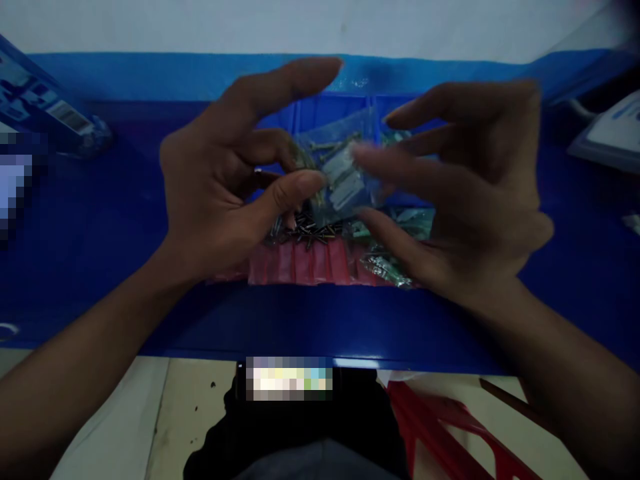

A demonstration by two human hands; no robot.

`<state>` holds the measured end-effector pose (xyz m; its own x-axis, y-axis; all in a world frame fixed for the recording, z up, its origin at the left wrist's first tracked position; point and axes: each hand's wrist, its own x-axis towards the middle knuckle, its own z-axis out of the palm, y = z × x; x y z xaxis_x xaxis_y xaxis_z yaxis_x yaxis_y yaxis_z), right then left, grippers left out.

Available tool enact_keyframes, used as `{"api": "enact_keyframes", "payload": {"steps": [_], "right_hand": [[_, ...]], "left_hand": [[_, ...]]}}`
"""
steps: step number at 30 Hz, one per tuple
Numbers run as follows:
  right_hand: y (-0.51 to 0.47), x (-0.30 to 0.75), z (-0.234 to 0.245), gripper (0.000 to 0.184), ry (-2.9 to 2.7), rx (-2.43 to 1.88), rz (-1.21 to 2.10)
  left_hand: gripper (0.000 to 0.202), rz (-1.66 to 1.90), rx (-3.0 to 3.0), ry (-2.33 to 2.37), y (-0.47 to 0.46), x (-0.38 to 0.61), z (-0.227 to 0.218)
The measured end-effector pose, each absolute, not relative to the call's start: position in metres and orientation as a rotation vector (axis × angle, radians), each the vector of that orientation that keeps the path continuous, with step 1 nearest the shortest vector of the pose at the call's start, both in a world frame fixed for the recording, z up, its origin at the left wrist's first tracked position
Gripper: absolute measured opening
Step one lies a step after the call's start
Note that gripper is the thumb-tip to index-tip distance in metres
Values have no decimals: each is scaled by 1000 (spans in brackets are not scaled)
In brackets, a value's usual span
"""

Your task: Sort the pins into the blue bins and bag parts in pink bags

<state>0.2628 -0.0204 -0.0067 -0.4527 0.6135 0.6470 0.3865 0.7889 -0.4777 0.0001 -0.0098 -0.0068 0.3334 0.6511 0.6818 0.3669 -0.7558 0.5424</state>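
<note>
My left hand (215, 173) pinches a small clear plastic bag (345, 190) between thumb and fingers. Inside the bag are a few screws and pale grey pieces that look like wall plugs. My right hand (480, 187) is at the bag's right side with its fingers apart; the index finger is blurred in front of the bag, and I cannot tell whether it touches. Beneath the hands lie a pile of dark screws (315, 230) and a row of red packets (305, 263). Clear bags with green contents (415, 223) lie under my right hand.
Blue bins (333, 110) stand at the back of the blue table (320, 320), against the wall. A blue printed package (60, 107) is at the left. A white-topped object (615, 130) sits at the right. Below the table edge is a red plastic stool (450, 427).
</note>
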Motion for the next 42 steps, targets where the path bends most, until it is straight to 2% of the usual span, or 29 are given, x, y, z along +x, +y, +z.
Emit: {"api": "enact_keyframes", "payload": {"steps": [3, 7, 11, 15, 19, 22, 23, 28, 30, 33, 35, 38, 40, 42], "right_hand": [[-21, 264, -5, 44, -2089, -675, 232], [-27, 255, 2, 17, -1872, -847, 419], [-29, 247, 3, 8, -1623, -937, 566], [-26, 247, -1, 25, -1597, -899, 710], [-28, 246, 0, 29, -1620, -917, 731], [-32, 244, 3, 13, -1624, -947, 709], [-32, 243, 3, 7, -1625, -967, 707], [-32, 245, 0, 14, -1734, -769, 589], [-32, 246, -2, 15, -1775, -711, 522], [-30, 247, -2, 6, -1797, -843, 602], [-21, 252, 0, 3, -1721, -884, 609], [8, 272, -1, 9, -1462, -831, 477], [32, 292, -4, 34, -1433, -850, 402], [50, 310, -9, 35, -1448, -970, 340]], "left_hand": [[54, 1370, 2193, 863, -15, 4, -9], [54, 1560, 1984, 998, -31, 15, -13], [43, 1616, 1969, 1085, -39, 22, -12], [31, 1566, 2082, 1155, -31, 22, -5], [13, 1374, 2624, 1023, -20, 10, 0], [33, 1333, 2939, 828, -18, -2, -2], [38, 1394, 2928, 828, -18, -4, -3], [40, 1555, 2606, 854, -17, -1, -7], [49, 1512, 2428, 812, -17, 3, -8], [58, 1485, 2290, 839, -19, 9, -9], [53, 1541, 2238, 911, -20, 11, -9], [43, 1613, 2139, 987, -17, 9, -9], [40, 1655, 2107, 983, -12, 7, -10], [40, 1674, 2100, 974, -8, 6, -10]]}}
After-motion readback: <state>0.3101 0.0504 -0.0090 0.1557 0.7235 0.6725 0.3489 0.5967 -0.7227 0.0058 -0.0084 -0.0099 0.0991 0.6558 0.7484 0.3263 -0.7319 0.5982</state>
